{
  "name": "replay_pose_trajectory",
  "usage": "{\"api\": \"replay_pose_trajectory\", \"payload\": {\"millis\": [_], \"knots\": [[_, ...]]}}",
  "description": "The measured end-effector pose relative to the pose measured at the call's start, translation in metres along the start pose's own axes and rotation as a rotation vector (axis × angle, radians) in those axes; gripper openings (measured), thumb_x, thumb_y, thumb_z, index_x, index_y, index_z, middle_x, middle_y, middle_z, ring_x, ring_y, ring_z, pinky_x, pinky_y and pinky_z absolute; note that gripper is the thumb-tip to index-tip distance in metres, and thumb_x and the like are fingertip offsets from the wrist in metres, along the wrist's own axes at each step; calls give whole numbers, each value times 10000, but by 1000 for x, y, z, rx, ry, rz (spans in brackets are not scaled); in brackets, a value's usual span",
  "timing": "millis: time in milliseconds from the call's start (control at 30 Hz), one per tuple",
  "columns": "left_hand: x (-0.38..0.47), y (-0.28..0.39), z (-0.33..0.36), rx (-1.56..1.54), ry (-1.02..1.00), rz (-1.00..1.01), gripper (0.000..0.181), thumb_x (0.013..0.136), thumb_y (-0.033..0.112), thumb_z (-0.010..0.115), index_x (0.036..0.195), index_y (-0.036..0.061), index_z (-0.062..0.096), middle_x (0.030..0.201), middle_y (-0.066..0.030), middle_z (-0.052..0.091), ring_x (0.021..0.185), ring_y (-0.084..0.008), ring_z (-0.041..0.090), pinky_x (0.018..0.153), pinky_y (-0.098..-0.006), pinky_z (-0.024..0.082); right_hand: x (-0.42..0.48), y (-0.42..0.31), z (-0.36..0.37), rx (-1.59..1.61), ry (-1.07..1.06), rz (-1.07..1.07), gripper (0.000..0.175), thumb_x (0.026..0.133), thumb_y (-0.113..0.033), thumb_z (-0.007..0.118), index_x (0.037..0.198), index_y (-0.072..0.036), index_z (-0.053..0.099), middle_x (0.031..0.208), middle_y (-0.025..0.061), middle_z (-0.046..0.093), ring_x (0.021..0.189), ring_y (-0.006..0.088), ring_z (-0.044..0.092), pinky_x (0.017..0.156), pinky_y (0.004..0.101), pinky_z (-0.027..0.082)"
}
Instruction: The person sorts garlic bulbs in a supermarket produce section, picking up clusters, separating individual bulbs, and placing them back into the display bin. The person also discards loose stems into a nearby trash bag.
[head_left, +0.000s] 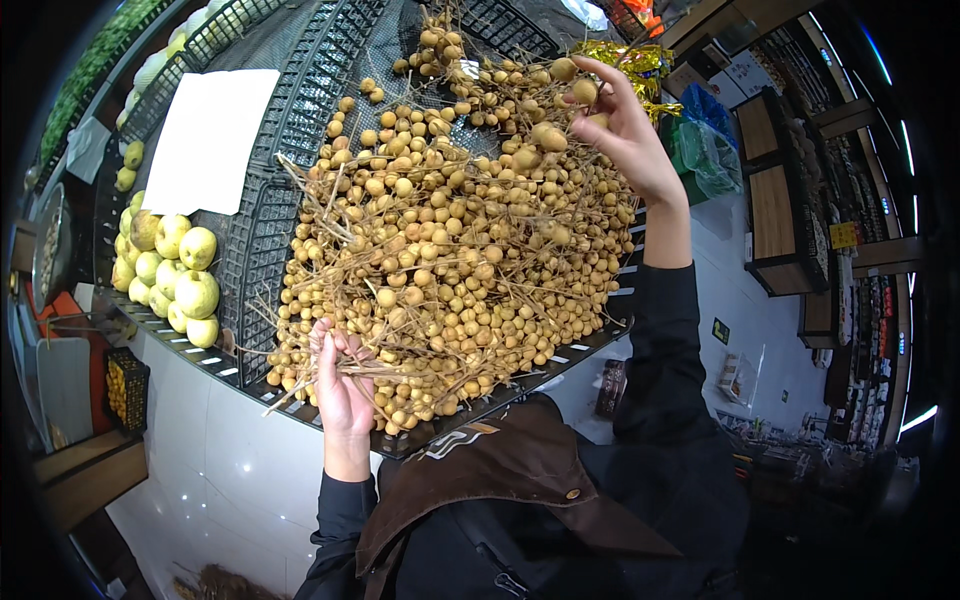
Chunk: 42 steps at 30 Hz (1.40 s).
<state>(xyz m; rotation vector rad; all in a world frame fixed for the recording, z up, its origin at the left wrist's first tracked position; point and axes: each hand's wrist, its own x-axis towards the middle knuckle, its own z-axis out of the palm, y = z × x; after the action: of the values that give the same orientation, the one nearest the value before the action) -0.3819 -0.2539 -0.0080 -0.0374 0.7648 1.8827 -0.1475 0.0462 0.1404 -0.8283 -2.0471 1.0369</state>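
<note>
A broad heap of longans, many on thin brown twigs, spreads before me. At the heap's near left edge, my left hand grips a bunch of longan twigs between thumb and curled fingers. My right hand is raised over the far right part of the heap. Its thumb and fingers are round a small longan cluster, with a twig sticking up behind the fingers. More longans hang just below that hand. How the twig lies inside the palm is hidden.
Black plastic crates stand left of the heap, with a blank white sheet over them. Yellow-green apples are piled farther left. Gold tinsel and a green bin with plastic bags stand beyond my right arm. Wooden shelves line the right.
</note>
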Motion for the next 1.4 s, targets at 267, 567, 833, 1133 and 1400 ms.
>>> {"api": "replay_pose_trajectory", "payload": {"millis": [267,567,833,1133,1400], "knots": [[-1,5,-6,-24,-23,18,229,982,160,488,1201,98,462,847,35,494,760,-73,455,705,-224,433,27,9,0,-141,14,-151,410,867,-27,619,1258,-130,553,998,60,613,930,126,597,791,279,505],[0,4,-6,-8,2,19,231,979,158,490,1204,107,465,849,37,498,768,-71,476,701,-219,438,55,8,9,-500,24,-378,458,788,-285,743,1207,-135,631,1037,124,656,904,223,631,774,349,516],[0,3,-9,-12,12,25,241,979,170,496,1213,118,472,844,41,500,773,-70,480,700,-226,442,97,30,15,-958,-12,-179,505,801,-125,709,1274,-170,538,1055,182,640,991,282,625,826,371,492],[6,2,-8,-33,53,-9,223,975,174,504,1185,111,462,859,38,497,754,-86,462,696,-230,428,120,81,171,-902,-80,-555,215,797,66,528,984,7,617,1017,150,643,992,267,616,899,364,493],[2,8,-12,-82,15,-5,258,982,166,486,1229,111,433,871,15,495,796,-92,491,724,-247,420,148,107,153,-1141,-244,-154,205,843,21,508,988,-68,621,937,125,651,884,269,640,834,381,499]]}}
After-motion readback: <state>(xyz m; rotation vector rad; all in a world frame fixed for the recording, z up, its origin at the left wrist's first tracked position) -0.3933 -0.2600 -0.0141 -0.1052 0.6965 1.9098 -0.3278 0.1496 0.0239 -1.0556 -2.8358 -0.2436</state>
